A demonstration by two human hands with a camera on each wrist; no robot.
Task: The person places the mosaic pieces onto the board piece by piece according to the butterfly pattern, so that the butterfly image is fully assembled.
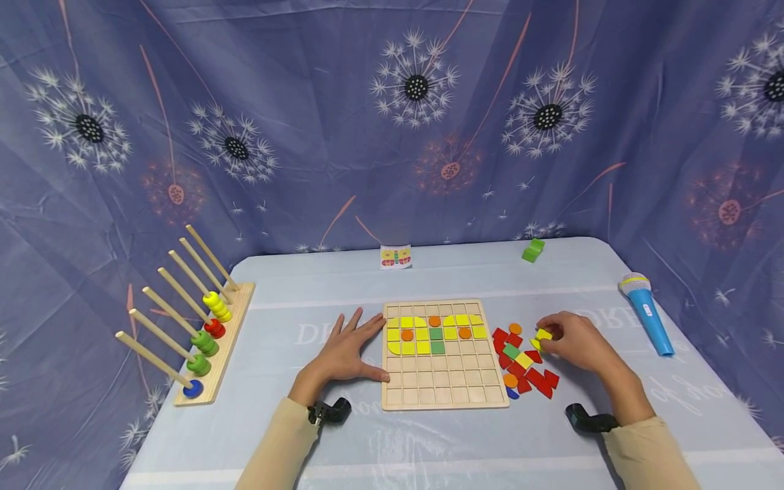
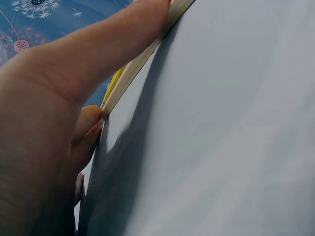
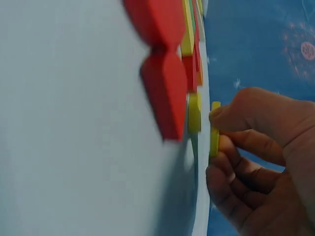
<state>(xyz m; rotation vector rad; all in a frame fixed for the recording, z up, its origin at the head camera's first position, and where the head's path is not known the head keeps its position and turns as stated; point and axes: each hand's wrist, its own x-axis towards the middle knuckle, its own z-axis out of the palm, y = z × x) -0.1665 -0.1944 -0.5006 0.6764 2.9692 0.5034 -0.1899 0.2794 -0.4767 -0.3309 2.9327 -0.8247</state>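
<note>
A wooden grid board (image 1: pixel 446 400) lies on the table, with yellow, orange and green tiles set in its upper cells. My left hand (image 1: pixel 348 350) is spread beside it, thumb and index fingertips at its left edge. In the left wrist view the thumb (image 2: pixel 113 42) lies against the board's wooden side (image 2: pixel 133 73). My right hand (image 1: pixel 576 340) pinches a yellow tile (image 3: pixel 215 130) between thumb and fingers, just above the table. Under it another yellow tile (image 3: pixel 195 113) lies at the edge of the loose pile, near red tiles (image 3: pixel 165 93).
Loose red, green, yellow, orange and blue tiles (image 1: pixel 539 382) lie right of the board. A bead abacus (image 1: pixel 226 347) stands at left, a blue toy microphone (image 1: pixel 650 316) at right. Toward the back are a picture card (image 1: pixel 395 257) and a green block (image 1: pixel 533 250), before a patterned curtain (image 1: pixel 318 136).
</note>
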